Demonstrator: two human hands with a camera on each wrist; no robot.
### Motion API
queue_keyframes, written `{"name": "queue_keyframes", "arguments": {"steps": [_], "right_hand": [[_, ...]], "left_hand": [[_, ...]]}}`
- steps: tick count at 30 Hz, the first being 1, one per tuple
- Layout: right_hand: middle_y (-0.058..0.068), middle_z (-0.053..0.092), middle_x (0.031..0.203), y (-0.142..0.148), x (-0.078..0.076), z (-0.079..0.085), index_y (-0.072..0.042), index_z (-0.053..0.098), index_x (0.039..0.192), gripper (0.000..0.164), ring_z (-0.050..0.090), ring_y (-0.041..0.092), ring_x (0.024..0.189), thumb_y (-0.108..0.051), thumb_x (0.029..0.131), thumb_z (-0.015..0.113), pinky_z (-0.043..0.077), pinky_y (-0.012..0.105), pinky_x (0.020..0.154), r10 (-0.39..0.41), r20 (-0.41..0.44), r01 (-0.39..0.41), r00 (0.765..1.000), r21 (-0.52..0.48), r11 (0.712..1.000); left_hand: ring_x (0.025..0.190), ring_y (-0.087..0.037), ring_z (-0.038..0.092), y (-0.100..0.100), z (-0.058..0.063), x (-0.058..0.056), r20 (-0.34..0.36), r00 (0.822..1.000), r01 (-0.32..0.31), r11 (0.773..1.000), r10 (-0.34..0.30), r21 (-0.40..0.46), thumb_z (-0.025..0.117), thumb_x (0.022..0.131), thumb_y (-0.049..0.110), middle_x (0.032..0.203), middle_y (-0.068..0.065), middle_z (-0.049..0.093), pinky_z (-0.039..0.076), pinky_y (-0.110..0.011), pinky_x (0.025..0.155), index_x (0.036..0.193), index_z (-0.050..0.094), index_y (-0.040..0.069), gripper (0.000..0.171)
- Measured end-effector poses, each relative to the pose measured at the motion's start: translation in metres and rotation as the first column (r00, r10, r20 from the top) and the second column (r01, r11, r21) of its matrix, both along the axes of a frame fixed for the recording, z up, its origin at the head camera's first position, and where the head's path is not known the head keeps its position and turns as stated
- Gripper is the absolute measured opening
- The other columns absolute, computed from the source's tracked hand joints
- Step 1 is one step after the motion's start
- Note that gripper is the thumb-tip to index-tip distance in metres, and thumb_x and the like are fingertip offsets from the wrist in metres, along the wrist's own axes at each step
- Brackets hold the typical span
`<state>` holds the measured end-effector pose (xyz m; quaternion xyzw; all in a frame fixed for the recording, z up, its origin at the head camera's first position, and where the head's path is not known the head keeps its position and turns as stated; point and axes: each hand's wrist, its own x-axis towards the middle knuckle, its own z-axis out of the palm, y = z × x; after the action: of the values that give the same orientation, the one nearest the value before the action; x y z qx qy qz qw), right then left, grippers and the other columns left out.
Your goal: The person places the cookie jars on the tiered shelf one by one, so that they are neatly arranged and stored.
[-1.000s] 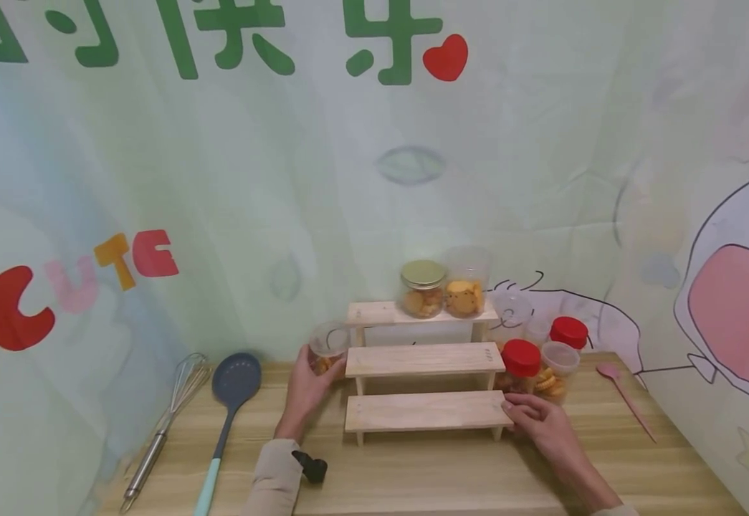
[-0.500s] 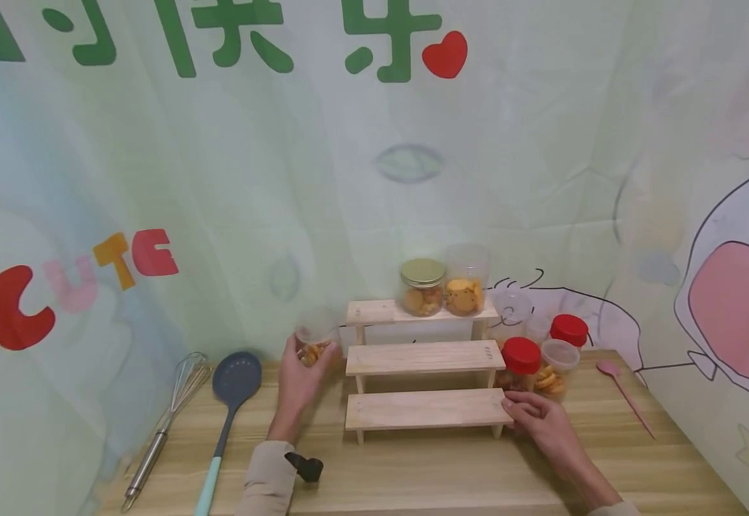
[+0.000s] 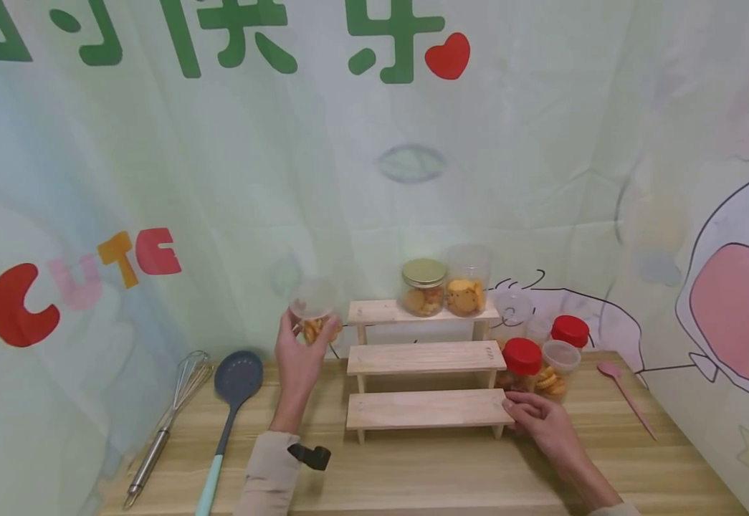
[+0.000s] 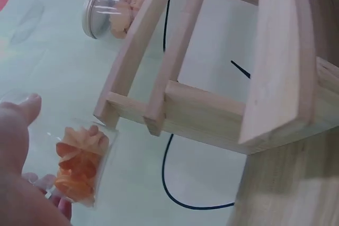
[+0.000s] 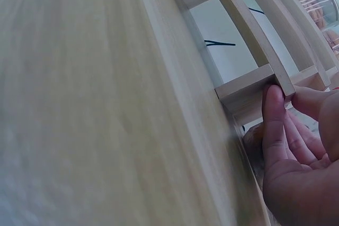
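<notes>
My left hand grips a clear plastic jar of cookies, raised above the table left of the stand's top tier. In the left wrist view, swirl-shaped cookies show through the jar's wall. A three-tier wooden stand occupies the table's middle. With thumb and fingers, my right hand pinches the right end of its lowest shelf, as the right wrist view also shows. On the top tier, a jar with a gold lid stands beside a taller clear jar, both with cookies inside.
Right of the stand cluster a red-lidded jar, another red-lidded jar and a clear-lidded tub. A pink spoon lies farther right. A whisk and a slotted turner lie at left. A printed curtain hangs behind.
My left hand has lifted the clear jar from beside the stand, up and slightly left. My right hand stays on the lowest shelf's end.
</notes>
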<state>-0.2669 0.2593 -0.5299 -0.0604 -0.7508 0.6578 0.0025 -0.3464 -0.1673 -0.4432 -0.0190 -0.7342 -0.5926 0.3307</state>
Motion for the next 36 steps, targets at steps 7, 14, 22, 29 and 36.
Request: {"name": "queue_keyframes", "arguments": {"steps": [7,14,22,29,36], "right_hand": [[0.006,0.083,0.106,0.000,0.000,0.000,0.008,0.063,0.143,0.048,0.074,0.006,0.089,-0.019,0.105,0.075,0.064,0.024,0.080,0.000,0.005,0.000,1.000,0.000,1.000],[0.009,0.083,0.111,0.001,0.000,-0.002,0.009,0.063,0.143,0.047,0.074,0.005,0.091,-0.017,0.105,0.074,0.064,0.023,0.081,-0.005,0.003,0.005,1.000,-0.008,1.000],[0.009,0.083,0.109,0.000,0.002,0.001,0.010,0.063,0.142,0.047,0.074,0.006,0.090,-0.017,0.105,0.073,0.064,0.024,0.081,-0.001,0.022,0.001,1.000,0.004,1.000],[0.009,0.083,0.105,-0.003,0.003,0.004,0.008,0.065,0.140,0.045,0.074,0.009,0.085,-0.017,0.104,0.075,0.064,0.024,0.077,-0.003,0.014,0.002,1.000,0.054,0.999],[0.015,0.082,0.112,-0.003,0.001,0.009,0.008,0.068,0.137,0.042,0.075,0.011,0.087,-0.017,0.104,0.075,0.064,0.026,0.076,-0.004,-0.002,0.004,1.000,0.116,0.993]], "left_hand": [[0.139,-0.025,0.055,0.008,0.017,-0.001,-0.081,0.997,0.006,1.000,-0.006,-0.003,0.091,0.089,0.036,0.151,-0.010,0.063,0.041,-0.047,0.117,0.157,0.052,0.012,0.082],[0.137,-0.021,0.055,0.016,0.029,-0.002,-0.121,0.992,0.042,0.999,-0.039,0.024,0.091,0.090,0.032,0.149,-0.007,0.064,0.041,-0.046,0.116,0.155,0.055,0.015,0.077],[0.134,-0.029,0.057,0.034,0.033,-0.009,-0.101,0.989,0.112,0.993,-0.108,0.039,0.090,0.091,0.036,0.144,-0.017,0.066,0.044,-0.053,0.117,0.149,0.058,0.007,0.072],[0.138,-0.023,0.058,0.049,0.031,-0.015,-0.036,0.994,0.100,0.994,-0.099,0.034,0.088,0.092,0.041,0.141,-0.009,0.067,0.045,-0.051,0.122,0.150,0.057,0.011,0.072],[0.145,-0.028,0.057,0.056,0.042,-0.025,0.048,0.992,0.117,0.992,-0.116,-0.037,0.085,0.093,0.050,0.146,-0.011,0.064,0.044,-0.048,0.126,0.151,0.056,0.013,0.075]]}}
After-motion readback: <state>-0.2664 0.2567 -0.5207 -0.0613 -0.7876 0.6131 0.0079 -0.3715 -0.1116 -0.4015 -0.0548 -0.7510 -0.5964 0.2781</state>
